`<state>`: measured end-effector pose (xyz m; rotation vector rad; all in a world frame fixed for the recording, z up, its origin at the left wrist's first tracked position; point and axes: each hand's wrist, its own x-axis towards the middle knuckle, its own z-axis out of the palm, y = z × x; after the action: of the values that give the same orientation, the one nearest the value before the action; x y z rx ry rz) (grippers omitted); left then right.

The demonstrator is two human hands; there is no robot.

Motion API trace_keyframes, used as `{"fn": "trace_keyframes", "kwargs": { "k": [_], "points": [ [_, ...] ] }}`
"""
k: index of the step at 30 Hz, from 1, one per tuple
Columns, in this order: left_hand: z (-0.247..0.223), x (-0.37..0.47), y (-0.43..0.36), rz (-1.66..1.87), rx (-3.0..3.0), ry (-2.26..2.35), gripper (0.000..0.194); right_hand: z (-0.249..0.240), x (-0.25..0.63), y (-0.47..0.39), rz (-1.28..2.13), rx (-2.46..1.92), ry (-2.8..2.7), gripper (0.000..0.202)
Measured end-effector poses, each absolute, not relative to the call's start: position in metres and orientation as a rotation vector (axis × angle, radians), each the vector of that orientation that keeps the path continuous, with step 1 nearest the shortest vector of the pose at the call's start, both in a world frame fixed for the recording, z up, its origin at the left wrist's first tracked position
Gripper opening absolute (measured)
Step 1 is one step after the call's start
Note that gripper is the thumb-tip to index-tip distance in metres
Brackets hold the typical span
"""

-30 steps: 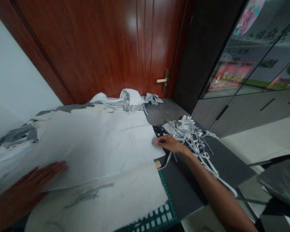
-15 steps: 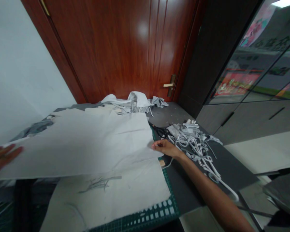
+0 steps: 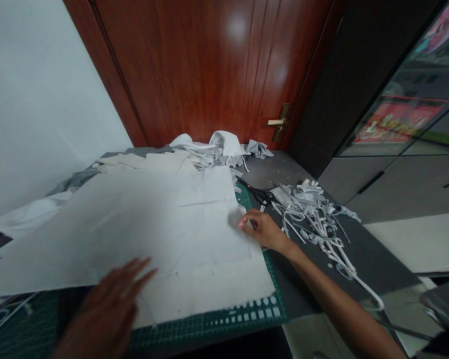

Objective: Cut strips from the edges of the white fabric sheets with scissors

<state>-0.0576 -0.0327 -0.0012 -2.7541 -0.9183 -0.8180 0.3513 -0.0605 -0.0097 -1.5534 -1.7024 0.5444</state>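
Observation:
A large white cloth sheet (image 3: pixel 164 219) lies over a cream cloth piece (image 3: pixel 213 284) on a green cutting mat (image 3: pixel 243 319). At the sheet's right edge, my right hand (image 3: pixel 264 229) has its thumb and fingertips brought together on the border. My left hand (image 3: pixel 108 304) is over the front edge of the cloth, fingers stretched out and blurred by motion. Whether it touches the cloth I cannot tell. Black-handled scissors (image 3: pixel 260 193) lie just beyond my right hand.
A tangle of grey and white cloth strips (image 3: pixel 318 214) covers part of the dark table (image 3: pixel 374 254) on the right. Crumpled scraps (image 3: pixel 220 147) are heaped at the back, before a brown door (image 3: pixel 194 70). A cabinet (image 3: pixel 407 184) stands at right.
My left hand has come from the far left to the front middle. The white sheet lies flatter, and the loose grey threads on the cream piece no longer show. The view has shifted slightly.

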Motion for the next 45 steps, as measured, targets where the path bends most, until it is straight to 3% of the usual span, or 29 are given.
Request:
{"fn": "trace_keyframes", "kwargs": {
  "k": [3,7,13,27,45],
  "points": [
    [-0.028,0.026,-0.076,-0.738,-2.867,-0.814,0.054,-0.011,0.34,-0.067,0.489,-1.532,-1.713,0.013],
    [-0.046,0.087,-0.088,-0.889,-2.845,-1.01,0.043,-0.017,0.32,-0.08,0.58,-1.482,-1.825,0.01],
    [-0.058,0.082,-0.073,-0.888,-2.883,-1.033,0.037,-0.022,0.311,-0.089,0.62,-1.508,-1.909,0.01],
    [-0.055,0.082,-0.083,-0.738,-2.968,-0.929,0.054,-0.029,0.312,-0.087,0.579,-1.51,-2.012,0.004],
    [-0.055,0.087,-0.082,-0.77,-2.931,-0.945,0.055,0.003,0.308,-0.076,0.58,-1.634,-2.33,0.011]
  ]
}}
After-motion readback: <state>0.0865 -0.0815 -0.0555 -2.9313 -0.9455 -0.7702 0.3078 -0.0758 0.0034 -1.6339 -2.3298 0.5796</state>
